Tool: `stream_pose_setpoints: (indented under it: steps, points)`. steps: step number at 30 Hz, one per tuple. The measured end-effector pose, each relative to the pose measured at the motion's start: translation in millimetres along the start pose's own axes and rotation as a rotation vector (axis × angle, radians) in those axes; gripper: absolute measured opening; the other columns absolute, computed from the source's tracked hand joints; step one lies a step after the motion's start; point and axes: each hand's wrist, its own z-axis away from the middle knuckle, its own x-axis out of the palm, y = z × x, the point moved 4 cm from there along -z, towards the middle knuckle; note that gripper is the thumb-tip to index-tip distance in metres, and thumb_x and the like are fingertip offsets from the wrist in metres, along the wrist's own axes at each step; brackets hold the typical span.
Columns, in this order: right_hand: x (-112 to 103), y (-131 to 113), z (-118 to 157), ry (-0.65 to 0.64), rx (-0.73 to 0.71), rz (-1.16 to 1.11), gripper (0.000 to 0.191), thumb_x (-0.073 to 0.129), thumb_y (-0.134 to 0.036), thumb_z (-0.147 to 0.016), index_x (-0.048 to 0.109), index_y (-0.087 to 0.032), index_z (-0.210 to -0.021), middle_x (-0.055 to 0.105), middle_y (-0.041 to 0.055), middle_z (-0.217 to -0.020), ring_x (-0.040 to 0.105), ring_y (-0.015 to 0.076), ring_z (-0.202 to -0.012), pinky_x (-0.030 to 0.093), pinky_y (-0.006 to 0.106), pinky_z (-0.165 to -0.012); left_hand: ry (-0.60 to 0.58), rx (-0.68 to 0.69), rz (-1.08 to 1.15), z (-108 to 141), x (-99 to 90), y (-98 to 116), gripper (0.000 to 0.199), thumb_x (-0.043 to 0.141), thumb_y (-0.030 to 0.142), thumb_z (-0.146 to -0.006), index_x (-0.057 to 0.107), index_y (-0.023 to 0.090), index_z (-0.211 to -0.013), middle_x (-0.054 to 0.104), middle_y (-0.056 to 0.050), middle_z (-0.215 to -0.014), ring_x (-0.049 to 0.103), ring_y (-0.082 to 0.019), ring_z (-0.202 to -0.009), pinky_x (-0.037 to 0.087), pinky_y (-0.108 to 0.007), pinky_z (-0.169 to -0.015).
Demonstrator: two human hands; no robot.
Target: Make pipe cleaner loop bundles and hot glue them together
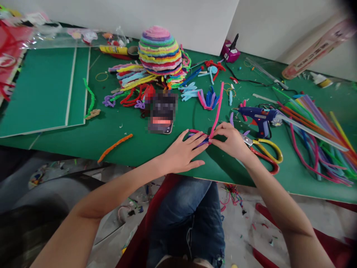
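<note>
My left hand (182, 150) lies flat with its fingers spread over a small bundle of blue, purple and pink pipe cleaners (206, 141), pressing it against the table. Thumb and forefinger of my right hand (230, 139) pinch a pink pipe cleaner (217, 108) near its lower end, where it meets the bundle. Its long free part stands up and leans slightly right. Part of the bundle is hidden under my left fingers. Just beyond lies a similar fan-shaped piece (208, 99) in pink, blue and purple. Scissors (269, 149) with yellow and red handles rest beside my right wrist.
On the green table (134, 149), a blue hot glue gun (259, 116) lies at right, before many loose pipe cleaners (315, 137). A phone (162, 113) lies beyond my left hand. Behind it stands a striped pipe-cleaner dome (160, 52). An orange pipe cleaner (115, 147) lies left.
</note>
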Motion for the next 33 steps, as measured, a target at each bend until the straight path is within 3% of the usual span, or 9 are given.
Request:
stream_pose_setpoints:
  steps: [8, 14, 18, 22, 24, 26, 28, 31, 33]
  points:
    - [-0.5, 8.0, -8.2, -0.144, 0.046, -0.132, 0.008, 0.063, -0.022, -0.075, 0.069, -0.021, -0.079, 0.064, 0.0023, -0.076, 0.058, 0.0155, -0.072, 0.047, 0.030, -0.065, 0.031, -0.038, 0.022, -4.5, -4.5, 2.6, 0.064, 0.029, 0.057, -0.095, 0.037, 0.019, -0.146, 0.042, -0.013, -0.150, 0.034, -0.028, -0.142, 0.016, -0.060, -0.116]
    - [-16.0, -0.4, -18.5, -0.037, 0.167, -0.067, 0.022, 0.062, -0.038, -0.080, 0.071, -0.019, -0.086, 0.065, 0.0025, -0.076, 0.050, 0.0112, -0.059, 0.042, 0.028, -0.058, 0.019, -0.041, 0.021, -4.4, -3.8, 2.5, 0.064, 0.028, 0.057, -0.096, 0.036, 0.018, -0.146, 0.041, -0.013, -0.151, 0.033, -0.028, -0.142, 0.019, -0.060, -0.115]
    - [-47.7, -3.1, 13.0, 0.047, 0.264, 0.053, 0.030, 0.059, -0.048, -0.083, 0.067, -0.019, -0.076, 0.061, 0.0008, -0.063, 0.049, 0.0112, -0.054, 0.037, 0.027, -0.053, 0.013, -0.028, 0.029, -3.9, -4.1, 1.0, 0.063, 0.031, 0.057, -0.095, 0.037, 0.020, -0.146, 0.039, -0.012, -0.153, 0.030, -0.029, -0.144, 0.021, -0.061, -0.115]
    - [-85.3, 35.4, 68.8, 0.158, 0.580, 0.300, 0.048, 0.061, -0.066, -0.074, 0.058, -0.021, -0.059, 0.054, 0.0011, -0.052, 0.044, 0.0132, -0.046, 0.030, 0.029, -0.046, 0.043, -0.002, 0.056, -8.3, -7.2, -8.9, 0.041, 0.036, 0.037, -0.099, 0.052, 0.021, -0.133, 0.046, -0.010, -0.148, 0.039, -0.024, -0.140, 0.017, -0.060, -0.116]
    - [-103.2, 59.6, 83.4, 0.353, 0.655, 0.385, 0.046, 0.065, -0.068, -0.069, 0.061, -0.022, -0.074, 0.062, 0.0050, -0.067, 0.053, 0.0187, -0.057, 0.037, 0.032, -0.052, 0.044, 0.004, 0.087, -12.4, -10.1, -17.6, 0.032, 0.036, 0.023, -0.099, 0.061, 0.022, -0.119, 0.055, -0.008, -0.141, 0.046, -0.021, -0.135, 0.016, -0.058, -0.117]
    - [-111.0, 78.7, 78.3, 0.464, 0.556, 0.364, 0.051, 0.069, -0.063, -0.068, 0.064, -0.021, -0.097, 0.067, 0.0120, -0.094, 0.060, 0.0260, -0.081, 0.046, 0.039, -0.068, 0.030, 0.027, 0.135, -16.4, -14.0, -25.6, 0.030, 0.039, 0.018, -0.097, 0.062, 0.022, -0.116, 0.058, -0.006, -0.137, 0.049, -0.019, -0.133, 0.017, -0.057, -0.117]
    - [-108.6, 94.3, 59.7, 0.422, 0.464, 0.233, 0.058, 0.073, -0.058, -0.065, 0.064, -0.019, -0.107, 0.066, 0.0137, -0.104, 0.061, 0.0275, -0.091, 0.048, 0.041, -0.078, 0.021, 0.062, 0.179, -19.1, -18.8, -30.8, 0.027, 0.042, 0.018, -0.095, 0.063, 0.023, -0.110, 0.061, -0.005, -0.134, 0.050, -0.019, -0.132, 0.017, -0.055, -0.118]
    - [-95.5, 110.3, 31.8, 0.232, 0.559, -0.004, 0.056, 0.075, -0.056, -0.063, 0.068, -0.016, -0.101, 0.070, 0.0097, -0.090, 0.064, 0.0247, -0.080, 0.051, 0.041, -0.074, 0.075, -0.005, 0.204, -22.8, -27.7, -36.7, 0.019, 0.049, 0.026, -0.092, 0.065, 0.021, -0.100, 0.064, -0.005, -0.129, 0.051, -0.021, -0.129, 0.027, -0.050, -0.114]
    - [-90.6, 111.8, 22.4, 0.202, 0.618, -0.085, 0.050, 0.076, -0.054, -0.064, 0.071, -0.016, -0.096, 0.070, 0.0071, -0.082, 0.064, 0.0231, -0.075, 0.052, 0.040, -0.071, 0.150, -0.102, 0.213, -27.1, -33.5, -39.1, 0.022, 0.055, 0.034, -0.089, 0.066, 0.020, -0.102, 0.067, -0.008, -0.119, 0.056, -0.022, -0.118, 0.040, -0.045, -0.104]
